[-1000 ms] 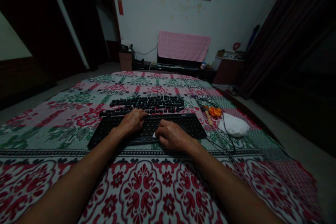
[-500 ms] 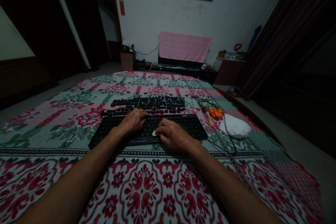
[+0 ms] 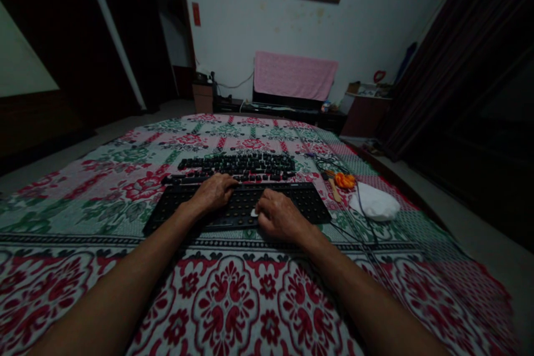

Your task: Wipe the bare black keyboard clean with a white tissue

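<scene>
A black keyboard (image 3: 242,204) with its keycaps off lies flat on the patterned cloth in front of me, rows of bare key posts showing. My left hand (image 3: 214,191) is on its left-middle part, fingers bent over the far edge and holding it. Over the right-middle part, my right hand (image 3: 275,212) is closed in a pinch. A small white piece of cotton or tissue (image 3: 253,213) pokes out from those fingers against the key posts; most of it is hidden. Just beyond the keyboard, many loose black keycaps (image 3: 237,164) are laid out in rows.
To the right lie an orange bundle (image 3: 344,181), a wooden-handled brush (image 3: 335,190), black cable (image 3: 365,214) and a white bag-like bundle (image 3: 377,203). The flowered cloth (image 3: 227,300) covers the whole surface. A pink towel (image 3: 295,75) hangs at the far wall.
My right hand has slid slightly to the right over the key posts with the white piece. My left hand stays in place on the keyboard.
</scene>
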Demonstrator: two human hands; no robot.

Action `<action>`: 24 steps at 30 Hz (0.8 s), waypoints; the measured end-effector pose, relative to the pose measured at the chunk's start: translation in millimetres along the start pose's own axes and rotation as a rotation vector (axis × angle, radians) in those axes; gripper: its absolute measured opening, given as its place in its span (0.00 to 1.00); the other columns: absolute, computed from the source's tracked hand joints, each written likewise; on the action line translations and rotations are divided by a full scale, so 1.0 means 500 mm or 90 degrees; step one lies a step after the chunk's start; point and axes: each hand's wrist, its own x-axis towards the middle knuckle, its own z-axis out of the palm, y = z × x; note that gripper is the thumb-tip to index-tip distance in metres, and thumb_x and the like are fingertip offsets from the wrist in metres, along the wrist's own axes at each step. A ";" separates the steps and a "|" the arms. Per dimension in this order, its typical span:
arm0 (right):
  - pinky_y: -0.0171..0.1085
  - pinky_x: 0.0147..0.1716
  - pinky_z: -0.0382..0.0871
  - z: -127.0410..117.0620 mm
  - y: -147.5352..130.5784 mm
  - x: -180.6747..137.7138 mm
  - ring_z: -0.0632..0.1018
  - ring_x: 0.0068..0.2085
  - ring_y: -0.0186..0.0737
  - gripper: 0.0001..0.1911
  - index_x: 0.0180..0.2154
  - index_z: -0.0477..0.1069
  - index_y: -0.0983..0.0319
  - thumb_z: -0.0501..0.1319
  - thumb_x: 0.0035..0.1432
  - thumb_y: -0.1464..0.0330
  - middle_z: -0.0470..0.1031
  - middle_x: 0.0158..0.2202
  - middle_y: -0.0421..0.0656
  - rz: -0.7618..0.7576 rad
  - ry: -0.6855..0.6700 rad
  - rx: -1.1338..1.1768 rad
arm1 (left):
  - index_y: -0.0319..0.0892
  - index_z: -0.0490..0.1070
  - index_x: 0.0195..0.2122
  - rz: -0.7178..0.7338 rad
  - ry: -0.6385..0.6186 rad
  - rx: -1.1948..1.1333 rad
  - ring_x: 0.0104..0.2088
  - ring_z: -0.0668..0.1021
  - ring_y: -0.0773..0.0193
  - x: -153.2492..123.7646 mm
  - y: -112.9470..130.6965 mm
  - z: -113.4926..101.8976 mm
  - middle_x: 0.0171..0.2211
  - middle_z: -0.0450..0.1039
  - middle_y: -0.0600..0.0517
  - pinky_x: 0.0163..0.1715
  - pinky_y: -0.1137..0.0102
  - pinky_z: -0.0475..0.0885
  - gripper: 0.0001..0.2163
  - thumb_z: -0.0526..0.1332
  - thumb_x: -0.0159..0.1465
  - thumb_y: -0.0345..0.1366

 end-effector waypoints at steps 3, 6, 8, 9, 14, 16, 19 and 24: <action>0.35 0.39 0.59 0.015 -0.007 0.012 0.66 0.39 0.37 0.10 0.38 0.71 0.64 0.53 0.56 0.73 0.66 0.38 0.45 -0.037 0.057 -0.001 | 0.42 0.72 0.45 0.000 -0.007 0.009 0.43 0.73 0.59 0.001 0.001 -0.001 0.41 0.73 0.47 0.47 0.63 0.67 0.15 0.50 0.60 0.31; 0.35 0.39 0.59 0.023 -0.020 0.024 0.66 0.39 0.36 0.10 0.37 0.71 0.63 0.53 0.57 0.73 0.65 0.38 0.45 -0.040 0.035 -0.027 | 0.41 0.72 0.45 0.003 -0.016 0.015 0.43 0.73 0.58 0.001 0.002 -0.002 0.41 0.73 0.47 0.47 0.63 0.67 0.16 0.50 0.60 0.32; 0.35 0.38 0.58 0.021 -0.024 0.027 0.66 0.38 0.37 0.09 0.36 0.72 0.63 0.54 0.56 0.73 0.65 0.37 0.45 -0.026 0.010 -0.040 | 0.42 0.71 0.45 0.002 -0.014 0.013 0.43 0.73 0.58 0.000 0.002 -0.002 0.42 0.73 0.47 0.47 0.63 0.67 0.16 0.50 0.60 0.32; 0.35 0.38 0.58 0.019 -0.024 0.027 0.66 0.38 0.37 0.09 0.36 0.72 0.63 0.54 0.56 0.73 0.65 0.37 0.45 -0.017 0.002 -0.043 | 0.42 0.71 0.46 -0.001 -0.013 0.013 0.43 0.73 0.58 0.000 0.001 -0.002 0.42 0.73 0.47 0.47 0.63 0.67 0.16 0.50 0.60 0.32; 0.35 0.37 0.59 0.006 -0.005 0.016 0.67 0.36 0.37 0.08 0.34 0.72 0.64 0.55 0.53 0.73 0.66 0.35 0.45 0.034 -0.012 -0.050 | 0.42 0.71 0.46 -0.004 -0.016 0.022 0.44 0.73 0.60 0.000 0.004 -0.006 0.42 0.73 0.48 0.49 0.65 0.66 0.16 0.51 0.60 0.31; 0.34 0.37 0.59 0.007 0.005 0.012 0.67 0.36 0.36 0.08 0.35 0.72 0.64 0.55 0.54 0.73 0.66 0.34 0.44 0.046 0.007 -0.036 | 0.42 0.71 0.45 -0.006 -0.016 0.019 0.44 0.73 0.59 0.000 0.007 -0.008 0.42 0.73 0.48 0.49 0.64 0.66 0.15 0.51 0.60 0.31; 0.34 0.39 0.60 0.014 0.013 0.017 0.67 0.38 0.36 0.09 0.37 0.71 0.64 0.54 0.56 0.74 0.66 0.36 0.45 0.028 0.050 -0.013 | 0.42 0.71 0.45 -0.011 -0.015 0.013 0.44 0.73 0.59 0.000 0.009 -0.008 0.42 0.73 0.48 0.49 0.63 0.66 0.15 0.51 0.60 0.31; 0.34 0.38 0.60 0.030 0.008 0.052 0.67 0.38 0.36 0.10 0.37 0.72 0.63 0.54 0.56 0.73 0.66 0.35 0.44 -0.038 0.039 -0.026 | 0.42 0.71 0.46 -0.011 -0.024 0.017 0.44 0.73 0.60 0.001 0.006 -0.005 0.42 0.73 0.48 0.49 0.65 0.66 0.15 0.51 0.59 0.30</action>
